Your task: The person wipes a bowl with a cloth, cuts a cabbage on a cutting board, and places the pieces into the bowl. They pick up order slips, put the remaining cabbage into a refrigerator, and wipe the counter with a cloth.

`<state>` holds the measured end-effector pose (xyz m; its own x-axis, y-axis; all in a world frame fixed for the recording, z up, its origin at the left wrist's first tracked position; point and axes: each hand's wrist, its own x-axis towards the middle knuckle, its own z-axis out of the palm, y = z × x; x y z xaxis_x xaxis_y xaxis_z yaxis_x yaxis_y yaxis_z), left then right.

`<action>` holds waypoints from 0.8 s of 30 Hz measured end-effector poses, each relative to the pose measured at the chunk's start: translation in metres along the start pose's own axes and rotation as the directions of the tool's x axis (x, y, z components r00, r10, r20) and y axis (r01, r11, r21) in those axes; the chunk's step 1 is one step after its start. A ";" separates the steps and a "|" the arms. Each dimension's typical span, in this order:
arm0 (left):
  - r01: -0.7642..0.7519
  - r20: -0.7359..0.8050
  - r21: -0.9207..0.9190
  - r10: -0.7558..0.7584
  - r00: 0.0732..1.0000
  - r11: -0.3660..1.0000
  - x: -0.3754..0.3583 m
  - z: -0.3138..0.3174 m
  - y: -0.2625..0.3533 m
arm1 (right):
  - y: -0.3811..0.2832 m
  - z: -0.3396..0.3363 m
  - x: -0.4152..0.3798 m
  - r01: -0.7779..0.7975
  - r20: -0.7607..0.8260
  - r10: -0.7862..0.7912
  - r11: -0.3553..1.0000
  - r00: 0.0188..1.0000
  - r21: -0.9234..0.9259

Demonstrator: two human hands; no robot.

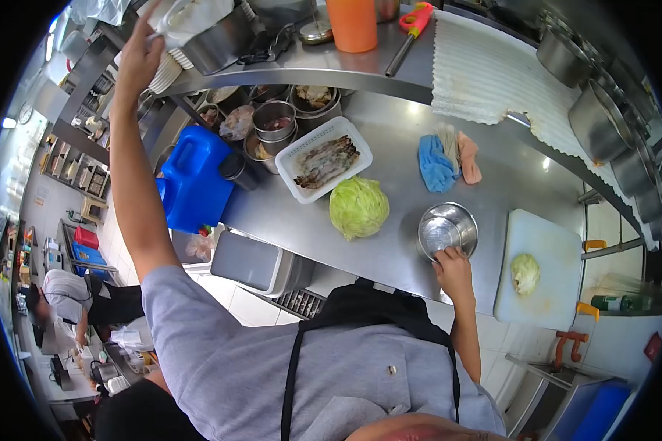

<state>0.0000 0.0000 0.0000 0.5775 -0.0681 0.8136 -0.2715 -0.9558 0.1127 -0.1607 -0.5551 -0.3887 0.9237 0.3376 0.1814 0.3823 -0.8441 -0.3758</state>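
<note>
Silver round metal bowl (444,226) sits just ahead of the right hand (453,271) pinching its near rim, while the left hand (141,60), fingers apart, hangs far left.

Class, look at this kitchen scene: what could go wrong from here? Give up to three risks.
1. The left hand stretches up beside a crowded shelf, so it might knock down the white stack.
2. The right hand grips the metal bowl at one side of its rim; an awkward pull might tip it.
3. The round cabbage sits loose on the table and could roll if bumped.
</note>
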 end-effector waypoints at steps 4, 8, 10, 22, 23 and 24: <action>-0.301 0.283 0.196 0.240 0.929 0.933 0.006 0.003 0.007 | 0.008 -0.005 -0.002 0.052 -0.023 -0.052 0.999 0.998 0.007; -0.289 -0.013 0.300 0.306 0.952 0.909 0.001 0.009 -0.011 | 0.010 -0.005 -0.005 0.066 -0.011 -0.066 0.998 0.998 0.020; -0.228 -0.046 0.335 0.257 0.965 0.914 -0.010 0.002 0.006 | 0.014 -0.006 -0.007 0.077 -0.018 -0.076 0.996 0.997 0.036; 0.201 0.125 -0.439 -0.162 0.979 0.876 -0.207 0.093 0.243 | -0.064 -0.068 0.025 0.256 -0.367 -0.045 0.796 0.929 0.548; 0.339 0.408 -0.514 -0.123 0.905 0.788 -0.242 0.109 0.274 | -0.070 -0.066 0.028 0.337 -0.433 -0.054 0.714 0.900 0.613; 0.627 0.616 -0.684 -0.165 0.770 0.373 -0.270 0.130 0.310 | -0.071 -0.062 0.026 0.329 -0.431 -0.068 0.754 0.900 0.569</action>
<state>-0.1395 -0.3149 -0.2588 0.9640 -0.0704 0.2563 -0.2655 -0.2037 0.9424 -0.1655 -0.5126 -0.3013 0.7937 0.1813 0.5806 0.6074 -0.2882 -0.7403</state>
